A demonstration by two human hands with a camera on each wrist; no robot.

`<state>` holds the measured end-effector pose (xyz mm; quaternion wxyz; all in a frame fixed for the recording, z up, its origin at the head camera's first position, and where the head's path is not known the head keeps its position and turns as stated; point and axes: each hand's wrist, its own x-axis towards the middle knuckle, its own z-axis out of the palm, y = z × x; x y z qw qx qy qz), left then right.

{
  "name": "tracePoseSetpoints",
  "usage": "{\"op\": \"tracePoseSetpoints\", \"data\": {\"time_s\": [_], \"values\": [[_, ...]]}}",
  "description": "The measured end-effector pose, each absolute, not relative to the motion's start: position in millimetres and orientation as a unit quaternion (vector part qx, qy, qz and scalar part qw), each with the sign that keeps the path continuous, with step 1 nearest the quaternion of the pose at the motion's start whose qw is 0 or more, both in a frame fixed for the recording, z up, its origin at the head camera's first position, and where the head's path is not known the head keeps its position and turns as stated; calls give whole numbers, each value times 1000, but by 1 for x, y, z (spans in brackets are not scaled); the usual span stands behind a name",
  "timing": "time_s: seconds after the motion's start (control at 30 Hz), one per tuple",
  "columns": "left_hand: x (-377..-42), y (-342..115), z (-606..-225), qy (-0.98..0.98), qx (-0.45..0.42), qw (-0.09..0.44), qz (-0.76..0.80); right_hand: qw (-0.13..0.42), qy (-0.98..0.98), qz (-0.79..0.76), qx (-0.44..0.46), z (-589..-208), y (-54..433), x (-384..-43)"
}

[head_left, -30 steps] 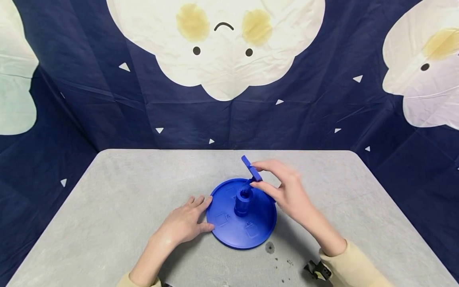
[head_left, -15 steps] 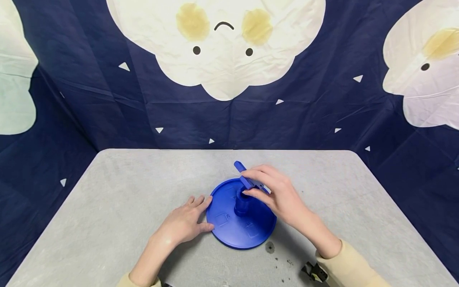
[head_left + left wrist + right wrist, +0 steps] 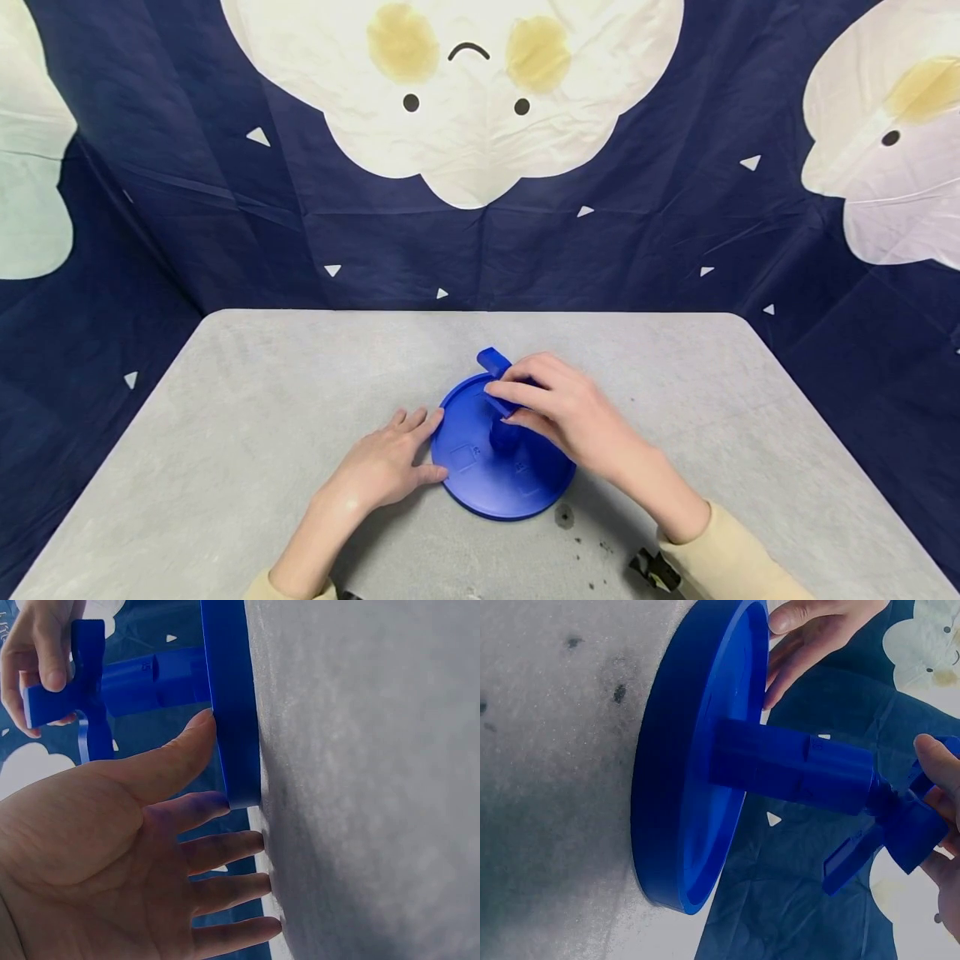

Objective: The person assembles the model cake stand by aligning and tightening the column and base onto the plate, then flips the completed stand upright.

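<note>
Blue pronged piece [image 3: 916,834] in grip of right fingers [image 3: 517,392], left fingers [image 3: 225,852] straight against rimmed disc [image 3: 664,799]

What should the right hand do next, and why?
Probably ease the blue winged piece down into the post, perhaps with a slight turn: the right hand holds it at the post's top, a short neck shows between piece and post in the right wrist view, and the left hand touches the rim of the blue disc.

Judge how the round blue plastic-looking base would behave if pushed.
The round blue plastic-looking base would probably slide rather than tip, lying broad and flat on the mottled grey table. It seems stiff, its thick rim showing no bend; its smooth surface may feel slippery.
</note>
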<state>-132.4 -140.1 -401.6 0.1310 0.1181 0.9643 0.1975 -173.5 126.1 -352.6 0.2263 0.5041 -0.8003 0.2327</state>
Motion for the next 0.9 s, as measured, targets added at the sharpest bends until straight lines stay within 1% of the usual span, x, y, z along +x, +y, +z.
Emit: {"op": "tracePoseSetpoints", "data": {"time_s": [0.37,0.63,0.9], "values": [[-132,-140,-399,963,115,138,199,243,-799,185,518,-356,120,-172],[-132,-139,-398,964,118,134,196,236,-796,179,527,-359,120,-172],[-132,-139,-397,964,119,134,195,228,-802,132,536,-362,116,-169]]}}
